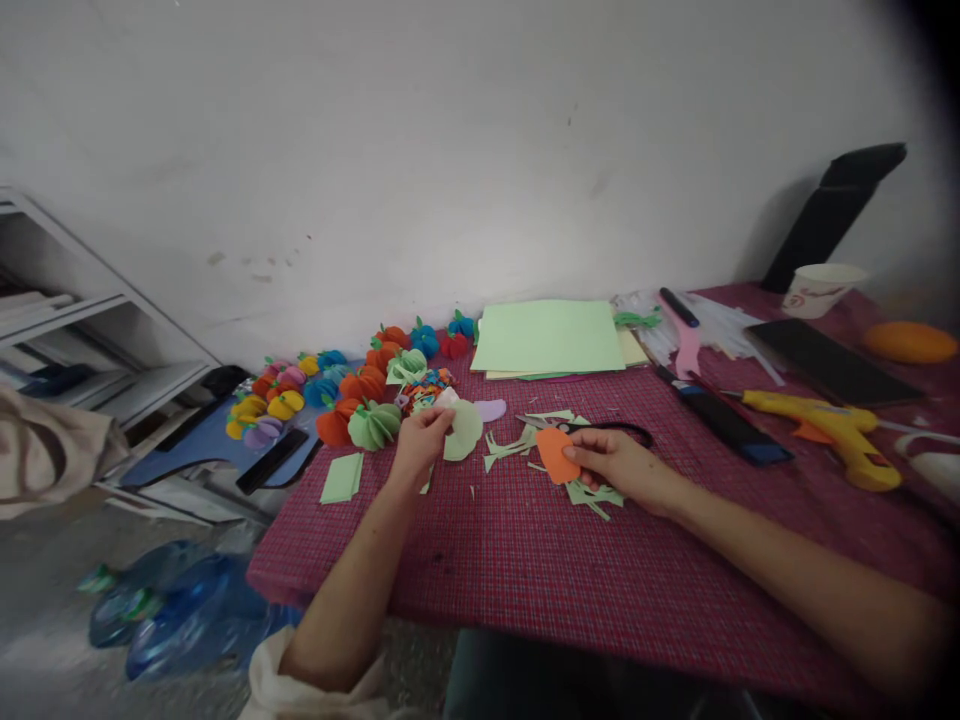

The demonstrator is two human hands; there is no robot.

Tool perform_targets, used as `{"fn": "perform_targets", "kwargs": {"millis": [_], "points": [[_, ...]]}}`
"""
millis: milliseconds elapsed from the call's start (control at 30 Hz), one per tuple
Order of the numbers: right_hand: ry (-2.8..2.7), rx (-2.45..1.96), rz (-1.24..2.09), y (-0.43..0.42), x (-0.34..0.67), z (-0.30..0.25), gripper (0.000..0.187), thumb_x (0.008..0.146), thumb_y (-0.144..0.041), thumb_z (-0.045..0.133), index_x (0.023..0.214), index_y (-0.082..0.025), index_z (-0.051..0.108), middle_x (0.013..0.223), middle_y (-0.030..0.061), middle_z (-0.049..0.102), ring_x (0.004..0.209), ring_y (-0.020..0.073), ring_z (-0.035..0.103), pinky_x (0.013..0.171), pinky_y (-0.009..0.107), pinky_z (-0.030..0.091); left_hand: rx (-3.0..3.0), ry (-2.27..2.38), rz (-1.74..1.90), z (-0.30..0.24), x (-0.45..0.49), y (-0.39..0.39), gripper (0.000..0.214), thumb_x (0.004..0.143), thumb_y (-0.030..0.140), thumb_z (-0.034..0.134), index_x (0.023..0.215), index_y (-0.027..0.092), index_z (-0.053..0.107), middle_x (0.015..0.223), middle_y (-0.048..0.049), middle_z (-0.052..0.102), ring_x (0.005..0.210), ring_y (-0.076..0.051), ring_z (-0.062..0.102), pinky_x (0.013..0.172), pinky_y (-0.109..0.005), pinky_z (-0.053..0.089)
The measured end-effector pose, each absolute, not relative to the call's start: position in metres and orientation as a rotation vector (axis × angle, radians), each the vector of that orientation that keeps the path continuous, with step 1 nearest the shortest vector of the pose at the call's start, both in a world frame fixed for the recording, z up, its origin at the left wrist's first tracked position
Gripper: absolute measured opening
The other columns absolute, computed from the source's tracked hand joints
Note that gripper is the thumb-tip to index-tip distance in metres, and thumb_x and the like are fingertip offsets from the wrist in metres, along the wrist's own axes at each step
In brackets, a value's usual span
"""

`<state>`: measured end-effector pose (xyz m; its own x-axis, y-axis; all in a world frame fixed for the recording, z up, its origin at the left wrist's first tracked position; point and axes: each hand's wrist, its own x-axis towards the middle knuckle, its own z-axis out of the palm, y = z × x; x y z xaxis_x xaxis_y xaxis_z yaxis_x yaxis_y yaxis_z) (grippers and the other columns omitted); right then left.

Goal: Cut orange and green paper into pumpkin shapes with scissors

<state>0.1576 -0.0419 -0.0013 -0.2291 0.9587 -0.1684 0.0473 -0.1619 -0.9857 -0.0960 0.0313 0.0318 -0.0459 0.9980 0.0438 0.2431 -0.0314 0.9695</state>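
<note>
My left hand point(421, 438) pinches the edge of a pale green paper circle point(465, 430) lying on the red checked tablecloth point(525, 560). My right hand point(619, 465) holds an orange paper cut-out point(556, 455) between thumb and fingers, just above green paper scraps point(592, 492). Scissors point(592, 428) with black handles lie right behind the right hand. A small lilac paper shape point(491, 409) lies between the hands, further back.
Folded paper pumpkins point(352, 395) in several colours crowd the table's far left. A stack of green sheets point(551, 337), a yellow glue gun point(840, 430), glue sticks point(720, 325), a paper cup point(821, 288) and a black tablet point(829, 360) lie at the back and right. Water bottles point(172, 605) lie on the floor.
</note>
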Motion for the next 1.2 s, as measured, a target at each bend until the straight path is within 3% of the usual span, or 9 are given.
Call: {"fn": "perform_targets", "kwargs": {"millis": [267, 433, 567, 767, 933, 1200], "points": [[-1.563, -1.153, 1.449, -0.039, 0.160, -0.013, 0.023, 0.073, -0.038, 0.056, 0.065, -0.017, 0.050, 0.046, -0.0057, 0.044, 0.039, 0.0060, 0.039, 0.039, 0.018, 0.031, 1.547, 1.641, 0.977, 0.002, -0.115, 0.045, 0.024, 0.063, 0.033, 0.061, 0.071, 0.010, 0.063, 0.058, -0.0028, 0.059, 0.050, -0.010, 0.049, 0.050, -0.022, 0.038], [-1.676, -1.170, 1.365, -0.042, 0.159, -0.011, 0.024, 0.074, -0.036, 0.054, 0.060, -0.018, 0.046, 0.046, -0.0064, 0.043, 0.038, 0.0062, 0.038, 0.038, 0.018, 0.028, 1.713, 1.783, 0.962, -0.001, -0.116, 0.050, 0.024, 0.064, 0.028, 0.061, 0.083, 0.013, 0.064, 0.076, -0.0077, 0.064, 0.071, -0.017, 0.058, 0.070, -0.030, 0.043], [-1.567, -1.213, 1.259, -0.039, 0.164, -0.001, 0.024, 0.075, -0.039, 0.051, 0.066, -0.017, 0.051, 0.048, -0.0056, 0.045, 0.040, 0.0069, 0.040, 0.039, 0.019, 0.029, 2.081, 1.907, 0.974, 0.011, -0.105, 0.032, 0.037, 0.073, 0.027, 0.051, 0.107, 0.014, 0.057, 0.105, -0.0121, 0.058, 0.099, -0.022, 0.052, 0.089, -0.034, 0.036], [-1.206, -1.264, 1.072, -0.027, 0.184, 0.013, 0.025, 0.070, -0.042, 0.056, 0.068, -0.018, 0.050, 0.050, -0.0043, 0.047, 0.043, 0.0072, 0.042, 0.042, 0.019, 0.031, 2.780, 1.632, 0.328, 0.023, -0.063, -0.009, 0.046, 0.072, 0.018, 0.047, 0.118, 0.022, 0.048, 0.116, -0.0090, 0.052, 0.106, -0.024, 0.045, 0.089, -0.037, 0.033], [-1.190, -1.259, 1.044, -0.023, 0.192, 0.013, 0.025, 0.071, -0.043, 0.055, 0.067, -0.019, 0.049, 0.049, -0.0047, 0.047, 0.041, 0.0065, 0.040, 0.040, 0.019, 0.031, 2.852, 1.570, 0.043, 0.021, -0.033, -0.007, 0.031, 0.074, 0.031, 0.047, 0.099, 0.016, 0.059, 0.098, -0.0132, 0.060, 0.097, -0.027, 0.050, 0.084, -0.039, 0.035], [-1.248, -1.328, 0.996, -0.013, 0.203, 0.002, 0.021, 0.073, -0.038, 0.052, 0.067, -0.019, 0.049, 0.049, -0.0029, 0.051, 0.042, 0.0079, 0.044, 0.041, 0.020, 0.033, 2.665, 1.692, -0.011, 0.014, -0.006, 0.004, 0.024, 0.078, 0.023, 0.040, 0.080, 0.015, 0.063, 0.081, -0.0127, 0.065, 0.078, -0.022, 0.059, 0.069, -0.031, 0.040]]}}
